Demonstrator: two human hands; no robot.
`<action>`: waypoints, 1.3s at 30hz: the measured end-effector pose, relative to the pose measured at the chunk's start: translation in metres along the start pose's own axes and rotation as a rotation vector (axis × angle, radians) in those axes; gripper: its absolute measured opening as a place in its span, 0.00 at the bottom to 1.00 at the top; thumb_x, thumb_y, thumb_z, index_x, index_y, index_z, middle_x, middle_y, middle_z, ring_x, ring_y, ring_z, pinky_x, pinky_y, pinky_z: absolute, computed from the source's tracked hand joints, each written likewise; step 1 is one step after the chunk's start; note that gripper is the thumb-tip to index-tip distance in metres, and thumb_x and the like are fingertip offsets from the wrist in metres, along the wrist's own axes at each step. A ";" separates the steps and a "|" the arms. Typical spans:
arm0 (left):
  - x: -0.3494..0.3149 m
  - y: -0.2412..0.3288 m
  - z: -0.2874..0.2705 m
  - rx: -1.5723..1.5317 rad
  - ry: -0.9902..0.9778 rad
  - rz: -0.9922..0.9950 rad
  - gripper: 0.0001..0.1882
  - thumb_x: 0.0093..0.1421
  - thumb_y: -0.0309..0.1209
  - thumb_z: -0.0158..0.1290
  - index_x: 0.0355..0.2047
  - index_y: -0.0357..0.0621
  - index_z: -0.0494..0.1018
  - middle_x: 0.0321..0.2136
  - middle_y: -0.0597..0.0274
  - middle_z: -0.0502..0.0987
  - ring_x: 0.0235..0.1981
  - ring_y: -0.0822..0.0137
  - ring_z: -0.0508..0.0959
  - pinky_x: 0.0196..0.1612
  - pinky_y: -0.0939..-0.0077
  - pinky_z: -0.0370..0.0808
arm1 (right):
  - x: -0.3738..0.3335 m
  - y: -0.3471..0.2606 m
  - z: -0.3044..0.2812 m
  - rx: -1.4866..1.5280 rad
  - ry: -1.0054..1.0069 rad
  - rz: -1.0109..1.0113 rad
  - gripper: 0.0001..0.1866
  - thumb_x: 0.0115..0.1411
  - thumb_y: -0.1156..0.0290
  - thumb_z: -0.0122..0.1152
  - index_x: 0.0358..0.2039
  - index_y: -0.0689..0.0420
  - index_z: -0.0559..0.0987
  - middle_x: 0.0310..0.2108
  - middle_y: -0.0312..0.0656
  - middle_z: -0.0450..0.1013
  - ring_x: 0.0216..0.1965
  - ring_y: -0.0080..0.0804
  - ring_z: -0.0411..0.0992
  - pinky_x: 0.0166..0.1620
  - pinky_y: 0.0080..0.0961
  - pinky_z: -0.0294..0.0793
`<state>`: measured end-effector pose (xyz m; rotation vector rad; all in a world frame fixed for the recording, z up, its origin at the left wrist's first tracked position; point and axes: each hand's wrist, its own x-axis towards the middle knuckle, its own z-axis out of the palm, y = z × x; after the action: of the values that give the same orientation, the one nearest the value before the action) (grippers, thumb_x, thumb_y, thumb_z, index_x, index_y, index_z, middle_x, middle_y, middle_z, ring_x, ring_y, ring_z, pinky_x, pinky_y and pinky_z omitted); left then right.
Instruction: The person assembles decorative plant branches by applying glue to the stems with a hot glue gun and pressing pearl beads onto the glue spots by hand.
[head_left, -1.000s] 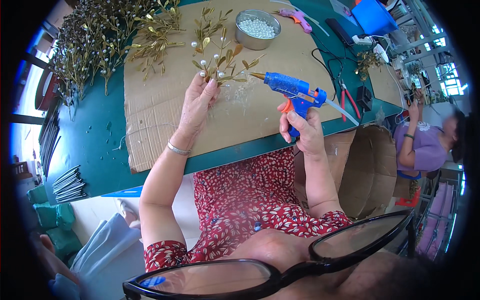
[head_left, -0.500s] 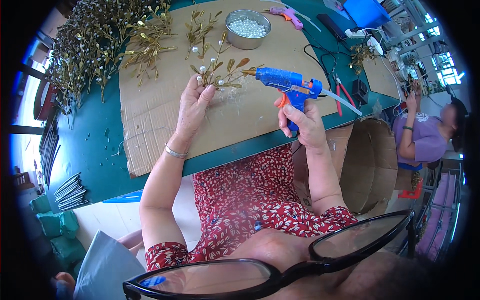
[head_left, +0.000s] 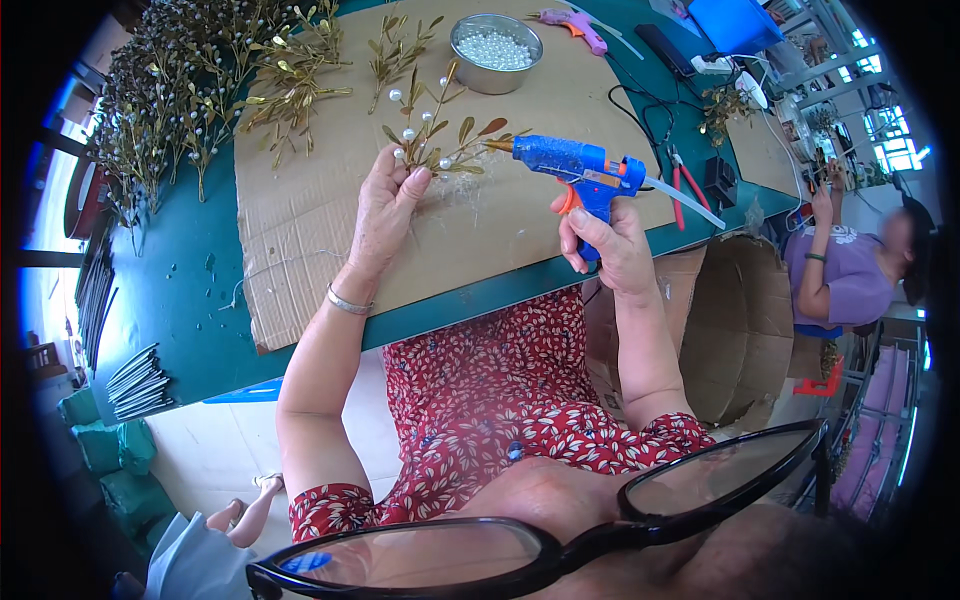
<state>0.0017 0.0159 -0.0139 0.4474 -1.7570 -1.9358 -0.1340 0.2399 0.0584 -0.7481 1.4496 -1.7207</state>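
Two hands were at work over the cardboard sheet [head_left: 320, 230]. The left hand [head_left: 385, 205] was closed in a pinch on the stem end of one golden leaf sprig [head_left: 440, 140], which lay fanned out on the cardboard just beyond the fingertips. The right hand [head_left: 610, 245] was wrapped tight around the grip of one blue glue gun [head_left: 575, 165], forefinger at the orange trigger, the nozzle pointing left and nearly touching the sprig's leaves.

The sprig looked very light and springy: thin wiry stems, stiff little leaves, and about five white pearl beads showing at the tips, which would probably pop off if squeezed. The bare stem below the leaves seemed the safe place to take hold, as the left hand did. The gun appeared rigid and light, best held by its handle and well away from the nozzle, likely hot.

Farther out, one round metal bowl [head_left: 495, 45] of loose white pearls stood at the far side of the cardboard, with several more golden sprigs [head_left: 295, 75] lying to its left. One pink glue gun [head_left: 565, 20] rested beyond the bowl, and one pair of red-handled pliers [head_left: 685, 185] lay on the green bench [head_left: 190, 290] to the right. A large heap of finished beaded sprigs [head_left: 165, 110], too many to count, covered the bench's far left.
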 end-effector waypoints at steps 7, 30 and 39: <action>-0.002 0.009 0.010 -0.099 0.043 0.005 0.18 0.64 0.33 0.48 0.53 0.39 0.62 0.26 0.76 0.65 0.26 0.84 0.60 0.30 0.89 0.58 | -0.001 0.001 -0.001 0.000 -0.003 -0.007 0.13 0.59 0.65 0.56 0.37 0.63 0.74 0.18 0.35 0.69 0.14 0.16 0.64 0.16 0.12 0.58; -0.002 0.010 0.010 -0.036 0.041 0.007 0.16 0.64 0.33 0.48 0.50 0.39 0.64 0.27 0.74 0.68 0.28 0.84 0.62 0.32 0.89 0.60 | 0.002 0.011 -0.006 0.020 -0.021 -0.017 0.13 0.59 0.67 0.56 0.39 0.64 0.74 0.18 0.37 0.70 0.14 0.18 0.65 0.15 0.12 0.59; 0.004 0.003 -0.010 -0.335 0.143 -0.045 0.11 0.67 0.37 0.42 0.43 0.44 0.66 0.21 0.75 0.59 0.21 0.82 0.57 0.24 0.88 0.56 | -0.001 0.012 -0.028 0.319 0.067 0.036 0.18 0.61 0.67 0.54 0.49 0.59 0.67 0.32 0.40 0.71 0.24 0.19 0.69 0.20 0.12 0.60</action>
<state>0.0037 0.0051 -0.0122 0.4928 -1.3118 -2.1216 -0.1547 0.2547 0.0416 -0.4945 1.1836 -1.9046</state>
